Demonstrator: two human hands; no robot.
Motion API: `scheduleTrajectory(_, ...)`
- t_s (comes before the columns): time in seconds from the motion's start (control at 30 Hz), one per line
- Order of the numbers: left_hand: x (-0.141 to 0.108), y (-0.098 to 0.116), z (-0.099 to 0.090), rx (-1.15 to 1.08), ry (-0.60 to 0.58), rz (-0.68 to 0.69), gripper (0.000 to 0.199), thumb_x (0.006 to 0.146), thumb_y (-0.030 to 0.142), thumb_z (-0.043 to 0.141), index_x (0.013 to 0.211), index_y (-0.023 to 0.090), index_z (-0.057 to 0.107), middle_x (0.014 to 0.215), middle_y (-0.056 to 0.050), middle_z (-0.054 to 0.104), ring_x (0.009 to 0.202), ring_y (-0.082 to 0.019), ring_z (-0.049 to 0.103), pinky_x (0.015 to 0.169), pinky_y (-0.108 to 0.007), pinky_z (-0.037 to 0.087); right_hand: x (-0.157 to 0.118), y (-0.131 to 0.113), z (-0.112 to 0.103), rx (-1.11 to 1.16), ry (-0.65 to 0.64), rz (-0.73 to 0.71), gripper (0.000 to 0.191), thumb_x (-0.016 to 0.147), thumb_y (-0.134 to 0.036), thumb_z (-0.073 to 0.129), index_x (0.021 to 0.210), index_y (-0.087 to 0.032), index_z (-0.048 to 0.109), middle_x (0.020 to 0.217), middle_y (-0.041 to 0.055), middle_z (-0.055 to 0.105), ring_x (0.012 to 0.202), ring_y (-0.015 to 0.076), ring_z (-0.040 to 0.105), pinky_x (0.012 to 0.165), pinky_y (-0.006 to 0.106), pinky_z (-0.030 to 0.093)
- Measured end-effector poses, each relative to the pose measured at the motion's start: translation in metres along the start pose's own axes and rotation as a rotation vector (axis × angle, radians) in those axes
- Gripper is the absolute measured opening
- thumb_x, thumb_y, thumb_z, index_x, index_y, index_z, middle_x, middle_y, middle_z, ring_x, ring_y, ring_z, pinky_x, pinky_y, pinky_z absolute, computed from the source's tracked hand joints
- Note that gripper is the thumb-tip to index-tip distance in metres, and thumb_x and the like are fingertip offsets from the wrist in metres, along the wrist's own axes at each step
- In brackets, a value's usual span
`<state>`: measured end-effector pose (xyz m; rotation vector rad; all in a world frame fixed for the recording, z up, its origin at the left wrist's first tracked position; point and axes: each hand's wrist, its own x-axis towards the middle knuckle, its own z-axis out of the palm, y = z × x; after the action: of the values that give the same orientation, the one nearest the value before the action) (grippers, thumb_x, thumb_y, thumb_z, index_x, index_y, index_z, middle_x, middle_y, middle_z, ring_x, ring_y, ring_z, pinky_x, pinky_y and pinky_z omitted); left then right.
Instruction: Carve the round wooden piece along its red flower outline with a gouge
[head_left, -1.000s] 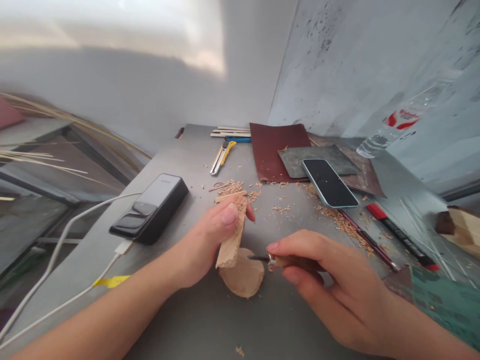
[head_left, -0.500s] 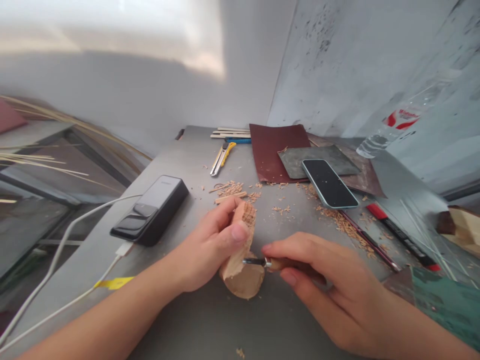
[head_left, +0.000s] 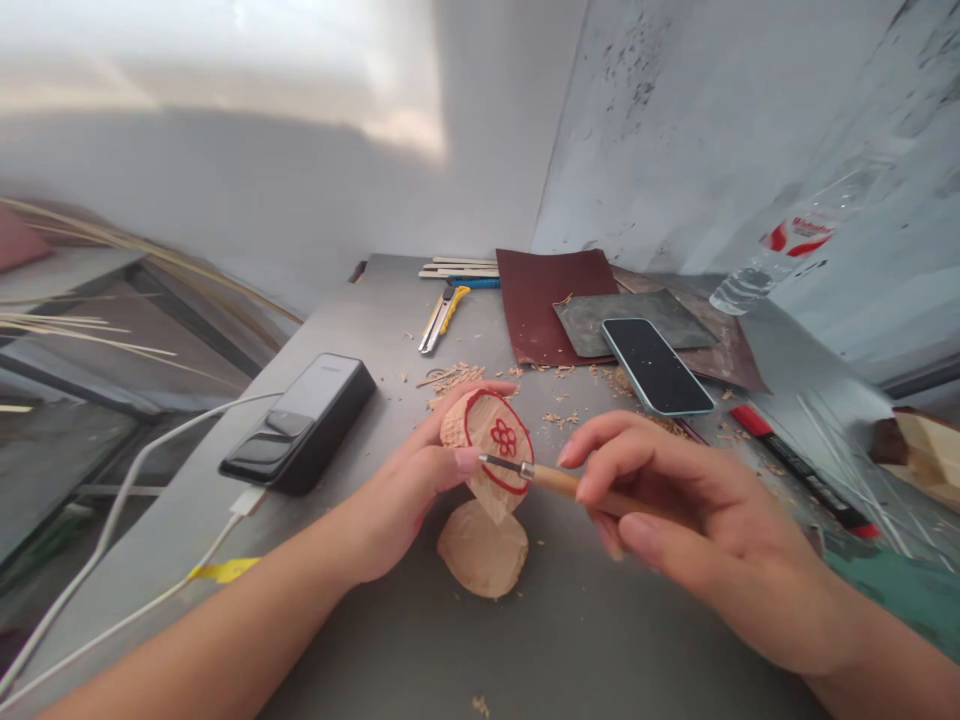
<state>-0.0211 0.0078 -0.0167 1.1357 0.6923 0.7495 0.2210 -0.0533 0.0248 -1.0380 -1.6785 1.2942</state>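
Observation:
A carved wooden piece [head_left: 491, 450] stands at the centre of the grey table, its upper face turned toward me with a red outline and a red flower drawing. My left hand [head_left: 412, 480] grips its upper part from the left, thumb at the near edge. Below is its rounded, plain wooden lower part [head_left: 484, 550]. My right hand [head_left: 660, 500] holds a carving tool [head_left: 570, 485] by its wooden handle. The metal tip lies over the lower edge of the red-outlined face, by my left thumb; whether it touches the wood I cannot tell.
Wood shavings [head_left: 562, 418] lie behind the piece. A black device [head_left: 300, 425] with a white cable sits left. Farther back are a yellow cutter [head_left: 444, 318], sandpaper sheets [head_left: 555, 300] and a phone [head_left: 658, 366]. A marker [head_left: 806, 472] and bottle [head_left: 780, 245] are at right.
The wooden piece has been turned so its red-marked face shows. My right hand has drawn back slightly, shifted its hold on the handle, and the tool tip has moved up.

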Motion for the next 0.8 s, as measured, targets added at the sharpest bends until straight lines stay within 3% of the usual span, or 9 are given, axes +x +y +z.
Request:
scheduleTrajectory(0.13, 0.004, 0.005, 0.004, -0.112, 0.048, -0.045, 0.064, 0.068, 0.034, 0.066, 0.131, 0.025, 0.056, 0.113, -0.008, 0.064, 0.107, -0.031, 0.056, 0.085, -0.038, 0.045, 0.003, -0.006, -0.003, 0.248, 0.046, -0.015, 0.016, 0.096, -0.028, 0.065, 0.109, -0.028, 0.075, 0.110, 0.0070, 0.067, 0.071, 0.0133, 0.065, 0.056, 0.024, 0.053)
scheduleTrajectory(0.27, 0.004, 0.006, 0.004, -0.129, 0.059, -0.122, 0.066, 0.062, 0.027, 0.065, 0.128, 0.028, 0.057, 0.119, -0.007, 0.063, 0.117, -0.035, 0.054, 0.088, -0.041, 0.044, 0.005, -0.007, 0.000, 0.314, 0.155, -0.055, 0.011, 0.098, -0.025, 0.063, 0.099, -0.028, 0.074, 0.100, 0.0031, 0.069, 0.066, 0.0116, 0.065, 0.057, 0.024, 0.055)
scheduleTrajectory(0.5, -0.004, 0.005, 0.002, 0.018, -0.024, -0.115, 0.055, 0.080, 0.032, 0.063, 0.134, 0.033, 0.052, 0.114, -0.004, 0.064, 0.112, -0.030, 0.056, 0.090, -0.040, 0.039, -0.004, 0.001, 0.008, -0.040, 0.096, -0.126, 0.019, 0.105, -0.032, 0.053, 0.091, -0.026, 0.065, 0.082, 0.0003, 0.064, 0.077, 0.0156, 0.061, 0.072, 0.031, 0.050)
scheduleTrajectory(0.63, -0.003, 0.006, 0.004, 0.086, 0.000, -0.093, 0.033, 0.093, 0.045, 0.057, 0.122, 0.030, 0.055, 0.108, -0.003, 0.062, 0.106, -0.026, 0.056, 0.089, -0.038, 0.040, 0.002, -0.011, 0.019, 0.169, 0.133, -0.064, 0.021, 0.106, -0.035, 0.051, 0.090, -0.026, 0.061, 0.075, -0.0018, 0.059, 0.066, 0.0138, 0.055, 0.062, 0.030, 0.045)
scheduleTrajectory(0.7, 0.000, 0.003, 0.005, 0.035, 0.027, -0.064, 0.035, 0.094, 0.054, 0.056, 0.114, 0.026, 0.056, 0.106, -0.003, 0.060, 0.100, -0.023, 0.057, 0.086, -0.036, 0.043, 0.011, -0.025, 0.028, 0.330, 0.144, -0.010, 0.025, 0.102, -0.042, 0.058, 0.084, -0.024, 0.060, 0.067, -0.0030, 0.053, 0.059, 0.0127, 0.049, 0.054, 0.028, 0.040)
scheduleTrajectory(0.8, 0.002, -0.001, 0.007, -0.043, 0.052, -0.001, 0.035, 0.093, 0.056, 0.057, 0.105, 0.023, 0.055, 0.099, -0.003, 0.060, 0.089, -0.021, 0.059, 0.077, -0.033, 0.047, 0.029, -0.051, 0.041, 0.378, 0.076, 0.071, 0.056, 0.089, -0.063, 0.068, 0.057, -0.021, 0.048, 0.054, -0.0024, 0.044, 0.053, 0.0130, 0.044, 0.050, 0.030, 0.038)
